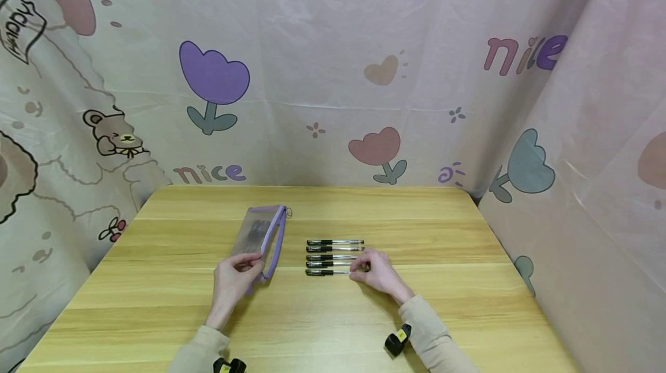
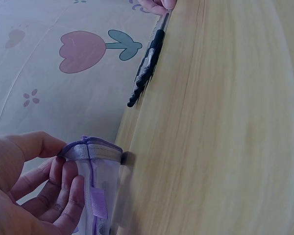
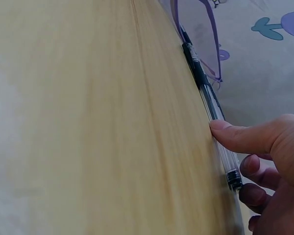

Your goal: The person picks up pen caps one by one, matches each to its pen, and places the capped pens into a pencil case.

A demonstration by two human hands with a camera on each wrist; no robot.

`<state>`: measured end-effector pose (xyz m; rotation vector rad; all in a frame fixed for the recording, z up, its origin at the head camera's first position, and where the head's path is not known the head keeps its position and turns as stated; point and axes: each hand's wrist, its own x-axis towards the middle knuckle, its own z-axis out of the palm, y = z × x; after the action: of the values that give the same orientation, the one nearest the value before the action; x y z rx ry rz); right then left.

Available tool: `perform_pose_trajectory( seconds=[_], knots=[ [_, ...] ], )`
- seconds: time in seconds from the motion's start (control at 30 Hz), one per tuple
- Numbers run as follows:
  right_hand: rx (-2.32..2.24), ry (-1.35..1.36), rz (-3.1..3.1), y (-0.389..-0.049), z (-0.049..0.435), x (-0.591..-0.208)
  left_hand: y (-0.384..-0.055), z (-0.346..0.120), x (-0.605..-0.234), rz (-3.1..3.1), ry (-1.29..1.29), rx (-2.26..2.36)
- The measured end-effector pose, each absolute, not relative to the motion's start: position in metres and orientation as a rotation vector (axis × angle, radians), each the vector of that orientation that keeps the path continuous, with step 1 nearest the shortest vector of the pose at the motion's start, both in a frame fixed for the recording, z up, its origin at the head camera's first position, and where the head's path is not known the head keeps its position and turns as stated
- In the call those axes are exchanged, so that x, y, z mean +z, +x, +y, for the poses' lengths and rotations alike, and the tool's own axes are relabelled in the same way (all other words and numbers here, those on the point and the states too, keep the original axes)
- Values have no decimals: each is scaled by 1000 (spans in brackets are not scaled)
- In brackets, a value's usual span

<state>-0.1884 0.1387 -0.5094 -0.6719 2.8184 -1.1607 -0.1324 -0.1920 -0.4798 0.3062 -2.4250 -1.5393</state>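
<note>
My left hand (image 1: 233,279) pinches the near corner of a see-through zip pencil pouch (image 1: 271,227) with purple edging, thumb on one side and fingers curled below. The pouch stands on its side on the table, its zipped edge parted toward the pens, and dark shapes show through its wall. Several clear gel pens (image 1: 326,257) with black grips lie in a neat row, tips toward the pouch. At their right ends, my right hand (image 1: 384,273) has its thumb against the nearest pen (image 3: 201,78) and its bent fingers round the far side of the row.
The wooden table (image 1: 333,327) reaches back to a patterned cloth (image 1: 322,72), which also hangs at both sides. A small metal ring (image 1: 289,212) sits at the pouch's far corner. Black wrist cameras (image 1: 398,340) are strapped below each sleeve.
</note>
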Motion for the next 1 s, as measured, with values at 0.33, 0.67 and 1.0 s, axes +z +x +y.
perform_pose_trajectory(
  seconds=[0.33,0.67,1.0],
  knots=[
    [-1168,-638,2831,-188,138,-510,-132,-192,-481,-2415,305,-1552],
    [-1177,-646,2835,-188,139,-512,-132,-192,-480,-2422,308,-1546],
    [-1232,-642,2804,-189,139,-511,-130,-192,-477,-2438,308,-1554]
  ],
)
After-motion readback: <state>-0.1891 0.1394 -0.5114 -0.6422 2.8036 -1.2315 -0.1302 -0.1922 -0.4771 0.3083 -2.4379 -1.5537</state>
